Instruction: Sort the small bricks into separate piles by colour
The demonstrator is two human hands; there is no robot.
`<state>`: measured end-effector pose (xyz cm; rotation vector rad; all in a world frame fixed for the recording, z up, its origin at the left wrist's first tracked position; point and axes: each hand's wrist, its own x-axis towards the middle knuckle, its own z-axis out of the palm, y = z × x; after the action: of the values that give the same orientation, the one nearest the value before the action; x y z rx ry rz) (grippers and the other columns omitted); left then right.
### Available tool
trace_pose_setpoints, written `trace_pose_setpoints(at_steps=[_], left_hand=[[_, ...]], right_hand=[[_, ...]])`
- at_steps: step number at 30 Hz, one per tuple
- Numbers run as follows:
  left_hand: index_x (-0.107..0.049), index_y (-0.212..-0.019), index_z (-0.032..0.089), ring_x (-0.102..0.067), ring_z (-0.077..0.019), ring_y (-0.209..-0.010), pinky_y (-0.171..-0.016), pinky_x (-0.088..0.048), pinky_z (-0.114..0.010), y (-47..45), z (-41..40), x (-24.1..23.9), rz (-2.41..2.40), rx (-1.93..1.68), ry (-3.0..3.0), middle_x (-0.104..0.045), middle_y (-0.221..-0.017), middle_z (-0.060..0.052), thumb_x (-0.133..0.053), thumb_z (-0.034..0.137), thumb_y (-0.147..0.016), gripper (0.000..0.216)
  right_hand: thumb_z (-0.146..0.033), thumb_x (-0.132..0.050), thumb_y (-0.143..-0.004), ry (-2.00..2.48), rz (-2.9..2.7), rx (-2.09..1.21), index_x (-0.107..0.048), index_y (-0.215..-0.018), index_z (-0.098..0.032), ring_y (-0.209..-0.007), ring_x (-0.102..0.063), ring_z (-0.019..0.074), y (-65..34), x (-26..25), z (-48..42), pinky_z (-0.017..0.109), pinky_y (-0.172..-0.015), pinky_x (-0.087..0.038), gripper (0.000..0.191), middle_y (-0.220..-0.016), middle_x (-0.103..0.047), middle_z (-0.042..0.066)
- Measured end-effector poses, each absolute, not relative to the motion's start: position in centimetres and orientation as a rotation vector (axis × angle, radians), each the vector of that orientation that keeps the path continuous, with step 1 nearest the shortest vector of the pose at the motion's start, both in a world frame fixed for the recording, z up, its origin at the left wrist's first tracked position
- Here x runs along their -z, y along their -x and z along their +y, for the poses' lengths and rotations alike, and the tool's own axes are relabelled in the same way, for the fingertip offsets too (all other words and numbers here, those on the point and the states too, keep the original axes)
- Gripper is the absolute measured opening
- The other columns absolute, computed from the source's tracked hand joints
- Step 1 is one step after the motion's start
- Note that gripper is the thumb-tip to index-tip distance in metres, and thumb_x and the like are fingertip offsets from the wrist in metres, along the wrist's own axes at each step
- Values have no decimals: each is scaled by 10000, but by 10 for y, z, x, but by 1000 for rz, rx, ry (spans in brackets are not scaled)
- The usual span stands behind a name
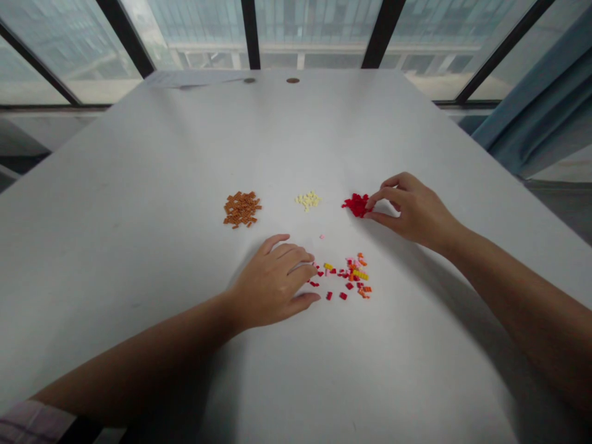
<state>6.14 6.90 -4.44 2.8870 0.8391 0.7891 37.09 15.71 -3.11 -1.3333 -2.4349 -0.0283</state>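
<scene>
On the white table (185,160) lie three sorted heaps of tiny bricks: a brown-orange pile (241,209), a small pale yellow pile (308,200) and a red pile (356,205). Nearer me is a scattered mix of red, orange, pink and yellow bricks (350,279). My right hand (411,211) pinches thumb and forefinger at the right edge of the red pile; what they hold is too small to make out. My left hand (276,281) rests on the table with curled fingers touching the left edge of the mixed scatter. A single pink brick (322,236) lies alone between.
Large windows with dark frames (250,31) run behind the table's far edge. Two round holes (292,80) sit near that far edge. A blue curtain (541,105) hangs at the right.
</scene>
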Motion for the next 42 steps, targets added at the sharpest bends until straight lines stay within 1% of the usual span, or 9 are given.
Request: trace_pose_setpoints(at_steps=[3, 6, 9, 11, 15, 20, 24, 36, 42], left_hand=[[-634, -999, 170, -649, -204, -996, -1071, -377, -437, -62, 69, 44, 837, -791, -2891, -719, -1061, -76, -575, 382, -929, 230], [-636, -1000, 173, -647, -202, -1002, -1078, -372, -438, -62, 70, 45, 842, -790, -2887, -718, -1059, -76, -573, 384, -930, 231], [-638, -1004, 166, -645, -206, -1007, -1078, -372, -444, -62, 70, 45, 833, -780, -2881, -715, -1061, -78, -581, 380, -927, 235], [-640, -1000, 161, -646, -207, -1006, -1074, -373, -445, -62, 70, 45, 829, -779, -2878, -716, -1059, -76, -587, 377, -925, 235], [-643, -1008, 180, -645, -202, -1020, -1082, -365, -443, -62, 70, 45, 852, -739, -2880, -719, -1072, -71, -574, 387, -931, 232], [-649, -1011, 171, -644, -204, -1025, -1089, -363, -444, -63, 69, 45, 849, -745, -2890, -718, -1071, -74, -576, 386, -930, 242], [-651, -1007, 176, -642, -203, -1030, -1092, -361, -447, -63, 70, 45, 859, -729, -2895, -720, -1074, -72, -572, 389, -931, 240], [-653, -1000, 183, -643, -204, -1020, -1088, -374, -446, -62, 69, 44, 861, -729, -2891, -719, -1071, -76, -559, 387, -934, 235], [-650, -1004, 179, -645, -205, -1025, -1082, -373, -441, -62, 69, 46, 856, -747, -2892, -719, -1070, -73, -570, 386, -930, 235]], right_hand=[[-392, -605, -870, 1291, -2400, -35, -684, -895, -258, -685, -532, 210, -363, 23, 152, 393, -646, -480, 157, -949, -578, 106], [-401, -634, -854, 1168, -2451, -249, -687, -905, -237, -635, -524, 167, -353, 11, 138, 347, -616, -479, 179, -919, -599, 79], [-350, -612, -878, 989, -2611, -545, -696, -870, -223, -714, -589, 163, -339, 2, 119, 304, -636, -483, 153, -908, -642, 65], [-289, -568, -905, 906, -2681, -642, -695, -831, -217, -742, -614, 156, -330, 0, 108, 290, -665, -482, 164, -891, -664, 59], [-220, -516, -926, 896, -2696, -611, -692, -842, -205, -727, -625, 151, -316, 3, 95, 295, -687, -471, 196, -867, -684, 61], [-292, -551, -938, 941, -2715, -381, -690, -951, -195, -770, -640, 179, -309, 14, 88, 350, -733, -451, 171, -930, -688, 81], [-298, -577, -922, 974, -2722, -232, -700, -928, -199, -759, -633, 173, -309, 20, 86, 360, -746, -444, 158, -989, -674, 98], [-250, -527, -936, 1020, -2616, -301, -710, -925, -192, -837, -631, 206, -317, 22, 94, 382, -763, -494, 192, -1001, -646, 121], [-298, -578, -908, 993, -2578, -541, -724, -909, -215, -812, -622, 187, -320, 13, 88, 345, -738, -504, 167, -993, -638, 99]])
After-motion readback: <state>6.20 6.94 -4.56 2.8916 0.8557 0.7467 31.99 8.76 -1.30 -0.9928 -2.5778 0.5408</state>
